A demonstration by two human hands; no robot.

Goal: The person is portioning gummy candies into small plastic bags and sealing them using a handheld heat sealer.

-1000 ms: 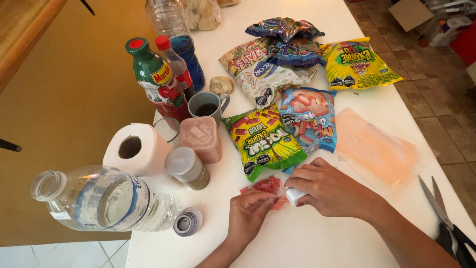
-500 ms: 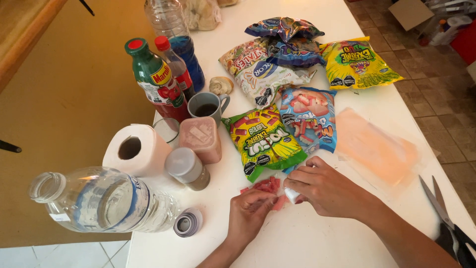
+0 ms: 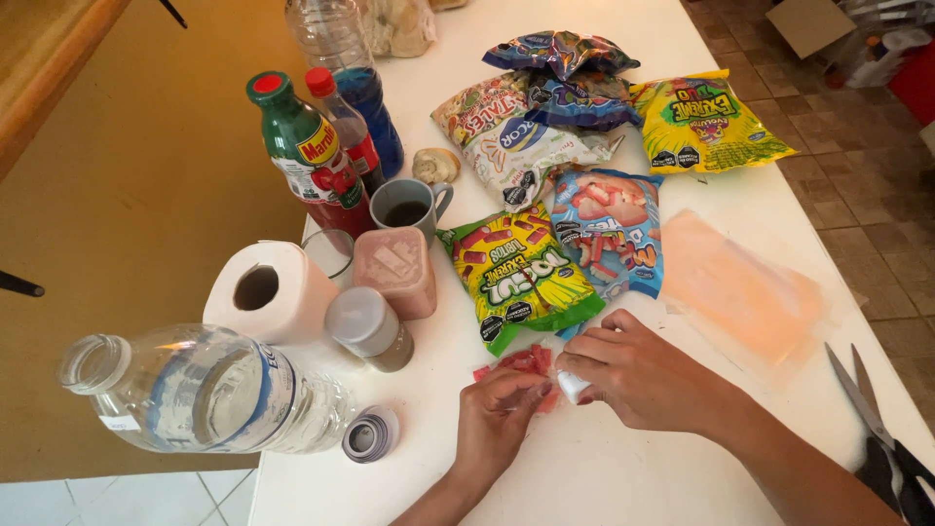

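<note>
My left hand (image 3: pixel 502 417) rests on the white table (image 3: pixel 604 477), its fingertips pressed on a small pile of red candy pieces (image 3: pixel 521 365). Right beside it, my right hand (image 3: pixel 638 375) pinches a small white piece (image 3: pixel 572 387) at the pile's edge. Just beyond the hands lie a green candy bag (image 3: pixel 516 273) and a blue candy bag (image 3: pixel 609 229). What lies under the palms is hidden.
A clear jug (image 3: pixel 205 394) lies at the near left by a cap (image 3: pixel 370 435), paper roll (image 3: pixel 273 292), shaker (image 3: pixel 368 328) and pink container (image 3: pixel 394 268). Bottles (image 3: pixel 312 151), mug (image 3: pixel 407 206), more snack bags (image 3: pixel 706 122), orange sheet (image 3: pixel 745 292), scissors (image 3: pixel 877 433).
Both hands stay at the red candy pile; the right hand's fingers have shifted slightly around the white piece. Nothing else has moved.
</note>
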